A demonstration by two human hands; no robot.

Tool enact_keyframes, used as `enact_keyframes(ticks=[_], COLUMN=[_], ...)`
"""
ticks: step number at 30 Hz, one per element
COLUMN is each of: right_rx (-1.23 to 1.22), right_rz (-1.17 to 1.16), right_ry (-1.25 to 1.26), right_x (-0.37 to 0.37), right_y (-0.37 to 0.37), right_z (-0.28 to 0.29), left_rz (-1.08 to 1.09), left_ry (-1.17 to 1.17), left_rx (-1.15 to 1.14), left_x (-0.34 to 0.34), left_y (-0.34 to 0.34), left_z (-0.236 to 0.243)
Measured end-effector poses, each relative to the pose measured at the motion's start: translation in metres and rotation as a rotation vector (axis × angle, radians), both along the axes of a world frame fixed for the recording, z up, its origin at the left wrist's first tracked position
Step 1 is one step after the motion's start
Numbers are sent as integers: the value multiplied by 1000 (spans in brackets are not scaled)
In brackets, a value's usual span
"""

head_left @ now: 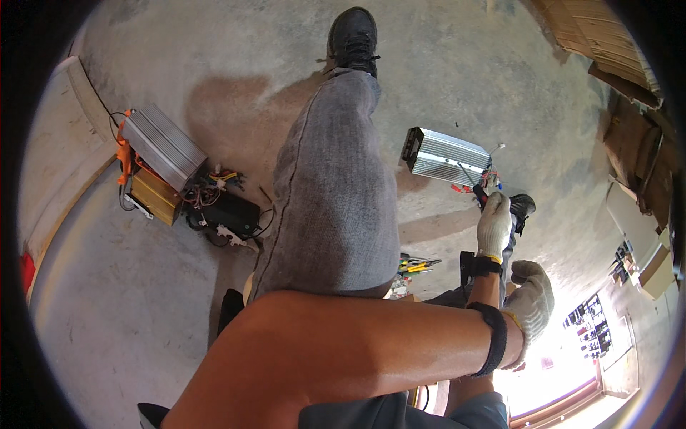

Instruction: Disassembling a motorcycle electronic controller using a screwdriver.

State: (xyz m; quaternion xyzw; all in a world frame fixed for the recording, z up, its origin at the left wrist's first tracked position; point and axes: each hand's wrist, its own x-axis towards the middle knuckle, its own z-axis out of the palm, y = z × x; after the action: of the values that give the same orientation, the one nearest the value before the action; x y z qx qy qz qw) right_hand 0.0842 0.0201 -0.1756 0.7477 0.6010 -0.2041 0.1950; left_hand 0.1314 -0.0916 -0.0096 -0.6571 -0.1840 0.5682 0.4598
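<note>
My right hand (pixel 494 227), in a white knit glove, grips a screwdriver (pixel 480 194) with a dark and red handle. Its thin shaft reaches over the wired end of a silver finned metal box (pixel 446 155) on the floor. Coloured wires and small connectors (pixel 489 179) come out of that end, beside my fingertips. My left forearm crosses over the right one. At its end my left hand (pixel 532 304), also gloved, hangs apart from the box, to the right of my right wrist. Its fingers are curled together, and the inside of that hand is hidden.
Another silver finned box (pixel 163 146), a gold box (pixel 153 194), a black box (pixel 227 213) and tangled wires lie at the left. Several pliers (pixel 416 265) lie beyond my left forearm. My trousered leg (pixel 332 186) fills the middle. Cardboard (pixel 597 36) stands at the far right.
</note>
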Motion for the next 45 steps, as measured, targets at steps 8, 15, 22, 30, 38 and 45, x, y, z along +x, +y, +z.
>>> enact_keyframes(ticks=[8,15,22,30,38,45], right_rx=[229,74,151,-1,249,105], right_rz=[282,100,363,144,248,94], right_ry=[216,204,208,135,227,114], right_x=[-14,-5,-5,3,3,11], right_y=[-7,5,-19,-10,-25,-13], right_z=[-6,-1,1,3,-6,-8], left_rz=[-160,-73,108,855,120,165], left_ry=[5,-106,-241,-1089,-245,-328], left_rx=[-35,-64,-89,-243,-39,-42], left_x=[-7,-23,-21,-11,-12,-13], left_y=[9,18,20,27,18,17], left_z=[6,10,17,13,19,13])
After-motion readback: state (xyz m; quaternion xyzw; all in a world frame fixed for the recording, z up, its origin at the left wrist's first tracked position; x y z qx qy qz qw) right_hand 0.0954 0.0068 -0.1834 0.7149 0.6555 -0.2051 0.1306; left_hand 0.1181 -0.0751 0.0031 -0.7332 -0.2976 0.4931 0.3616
